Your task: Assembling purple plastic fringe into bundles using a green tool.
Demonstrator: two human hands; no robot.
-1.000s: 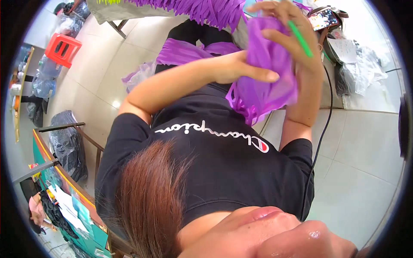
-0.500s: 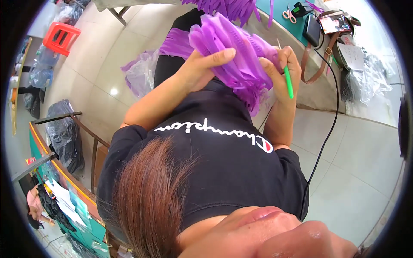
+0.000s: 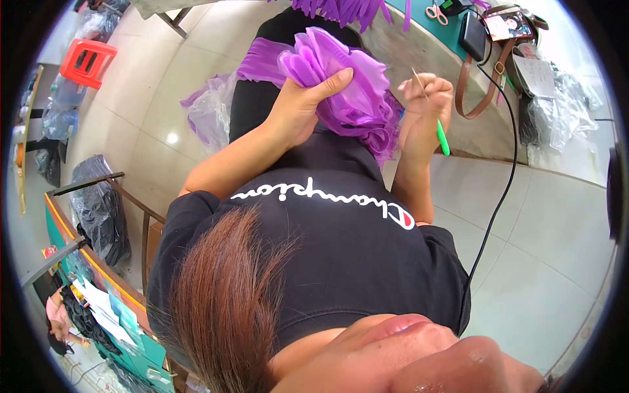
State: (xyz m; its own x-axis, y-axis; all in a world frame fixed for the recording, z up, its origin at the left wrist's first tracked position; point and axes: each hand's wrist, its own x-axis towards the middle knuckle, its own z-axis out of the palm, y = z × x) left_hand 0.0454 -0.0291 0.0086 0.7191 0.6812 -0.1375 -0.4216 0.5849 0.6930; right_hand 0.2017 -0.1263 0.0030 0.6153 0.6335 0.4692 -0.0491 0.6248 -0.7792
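My left hand [image 3: 300, 108] is closed around a bundle of soft, shiny purple strips [image 3: 357, 101], thumb on top and fingers hidden beneath. The strips fan out above the thumb, and their loose ends hang in a tangle on the right. Apart from the bundle, to its right, my right hand [image 3: 424, 111] has its fingers curled round a slim tool with a green handle [image 3: 443, 139]. Its thin pointed shaft juts out above the fingers, slightly blurred. More purple strips [image 3: 263, 60] lie across my dark-clad leg, behind the left hand.
At the far edge, purple strips [image 3: 347, 10] hang over a green-topped table [image 3: 419, 29] holding scissors [image 3: 437, 13], a black case [image 3: 473, 36] and a brown strap [image 3: 481, 98]. A clear plastic bag [image 3: 213, 111] lies on the floor. A red stool [image 3: 88, 63] stands at left. A black cable [image 3: 508, 183] runs down the right.
My right hand has come away from the bundle with the green-handled tool, its fingers curling inward. The bundle has fallen more open and sits slightly lower on the right, still in my left hand.
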